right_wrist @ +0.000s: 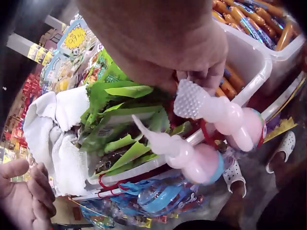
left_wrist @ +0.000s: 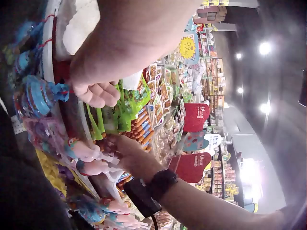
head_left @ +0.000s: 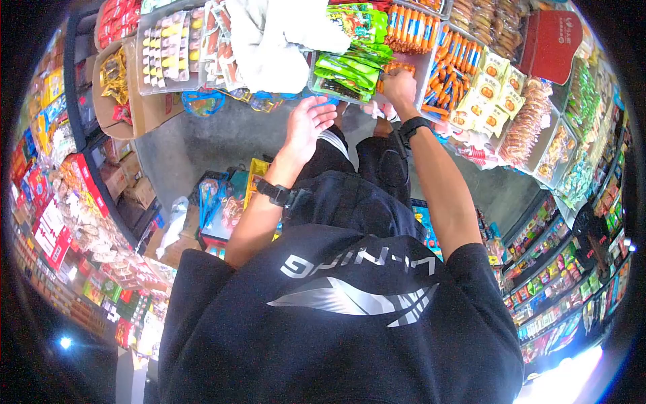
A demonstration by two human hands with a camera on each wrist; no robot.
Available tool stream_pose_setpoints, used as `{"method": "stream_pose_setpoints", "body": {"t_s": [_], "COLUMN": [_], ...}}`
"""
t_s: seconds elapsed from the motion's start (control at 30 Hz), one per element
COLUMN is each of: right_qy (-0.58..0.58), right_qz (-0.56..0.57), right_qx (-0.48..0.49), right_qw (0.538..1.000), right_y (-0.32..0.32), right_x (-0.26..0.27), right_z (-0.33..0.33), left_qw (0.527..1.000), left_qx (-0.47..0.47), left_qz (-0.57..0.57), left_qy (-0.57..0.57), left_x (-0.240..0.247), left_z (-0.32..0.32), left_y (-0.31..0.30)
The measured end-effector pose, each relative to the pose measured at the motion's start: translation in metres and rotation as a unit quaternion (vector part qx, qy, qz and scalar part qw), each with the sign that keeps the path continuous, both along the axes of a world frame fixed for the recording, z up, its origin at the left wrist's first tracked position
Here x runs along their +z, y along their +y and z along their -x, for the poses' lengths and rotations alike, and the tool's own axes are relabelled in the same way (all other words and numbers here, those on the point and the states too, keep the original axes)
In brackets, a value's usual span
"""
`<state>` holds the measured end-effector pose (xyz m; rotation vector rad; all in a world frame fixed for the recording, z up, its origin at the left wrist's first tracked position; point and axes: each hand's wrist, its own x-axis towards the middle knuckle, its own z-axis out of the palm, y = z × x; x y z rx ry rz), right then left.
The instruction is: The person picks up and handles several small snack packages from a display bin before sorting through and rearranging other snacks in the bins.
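Head view: the left hand (head_left: 308, 124) hovers spread and empty, just below a white plastic bin (head_left: 424, 71) of shiny green snack packets (head_left: 350, 67). The right hand (head_left: 400, 87) reaches into that bin, onto thin orange sausage sticks (head_left: 397, 67).

Left wrist view: the left fingers are relaxed and hold nothing.

Right wrist view: the right fingers curl at the bin's rim, above pink bottle-shaped plastic toys (right_wrist: 225, 117). I cannot tell whether they pinch anything.

Light: bright shop lighting; ceiling lamps (left_wrist: 263, 48) flare white.
Distortion: heavy fisheye, dark rounded corners.
Blur: wrist views soft up close.
Glare: lower edge blown out.

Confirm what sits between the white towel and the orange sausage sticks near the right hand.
Green snack packets fill the gap between the white towel and the orange sausage sticks; the head view shows it best.
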<state>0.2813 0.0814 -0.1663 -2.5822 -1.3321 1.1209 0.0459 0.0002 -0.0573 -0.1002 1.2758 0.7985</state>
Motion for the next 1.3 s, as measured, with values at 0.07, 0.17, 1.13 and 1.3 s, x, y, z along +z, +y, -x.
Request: {"method": "stream_pose_setpoints", "body": {"t_s": [0.07, 0.17, 1.13, 1.3], "right_qy": [-0.013, -0.060, 0.411, 0.414], "right_qz": [0.034, 0.039, 0.026, 0.041], "right_qx": [0.034, 0.016, -0.286, -0.248], "right_qw": [0.999, 0.997, 0.865, 0.875], "right_y": [0.004, 0.006, 0.039, 0.040], "right_x": [0.004, 0.007, -0.033, -0.027], "right_z": [-0.002, -0.003, -0.021, -0.027], "left_qw": [1.000, 1.000, 0.999, 0.999], "left_qx": [-0.004, -0.006, 0.009, 0.008], "left_qz": [0.005, 0.005, 0.027, 0.020], "left_qy": [0.006, 0.012, 0.043, 0.041], "left_x": [-0.001, 0.000, -0.010, -0.010], "left_z": [-0.001, -0.001, 0.020, 0.017], "left_y": [0.000, -0.001, -0.022, -0.020]}}
